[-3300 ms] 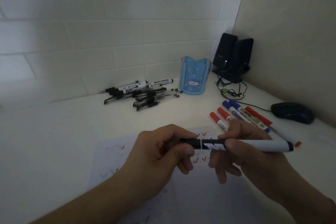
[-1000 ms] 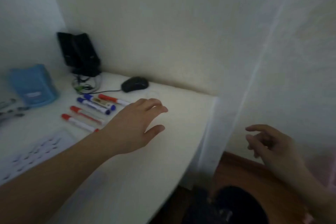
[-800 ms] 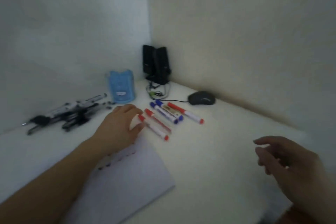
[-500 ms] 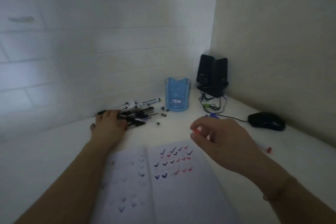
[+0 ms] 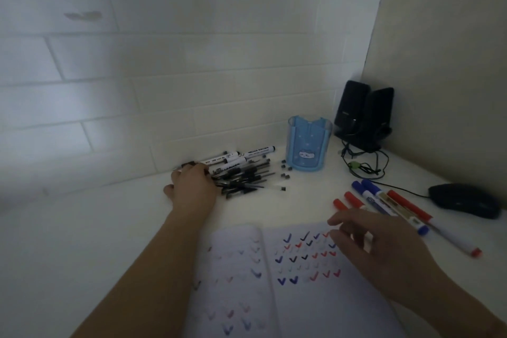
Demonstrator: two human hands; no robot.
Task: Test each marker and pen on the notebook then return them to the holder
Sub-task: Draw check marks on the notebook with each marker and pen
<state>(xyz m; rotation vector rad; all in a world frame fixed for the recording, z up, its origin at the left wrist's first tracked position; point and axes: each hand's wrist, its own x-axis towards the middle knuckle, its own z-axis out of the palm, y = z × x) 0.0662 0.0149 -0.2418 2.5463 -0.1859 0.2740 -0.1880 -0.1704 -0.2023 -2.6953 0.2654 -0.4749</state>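
While the left hand (image 5: pixel 192 186) is laid, fingers curled, on the pens (image 5: pixel 241 173) lying crosswise, the right hand (image 5: pixel 375 244) is held spread over the notebook (image 5: pixel 288 296).

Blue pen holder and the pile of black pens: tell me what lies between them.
Head view: a few small black pen caps lie loose on the white desk between the blue pen holder and the black pen pile.

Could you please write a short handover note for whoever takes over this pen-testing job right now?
Left hand rests on the black pen pile by the wall; whether it grips one cannot be told. Right hand hovers open and empty over the notebook.
Red and blue markers lie to the right of the notebook. The blue holder looks empty.
Done: many tick marks on the page.
Left: test any remaining pens, then return everything to the holder.
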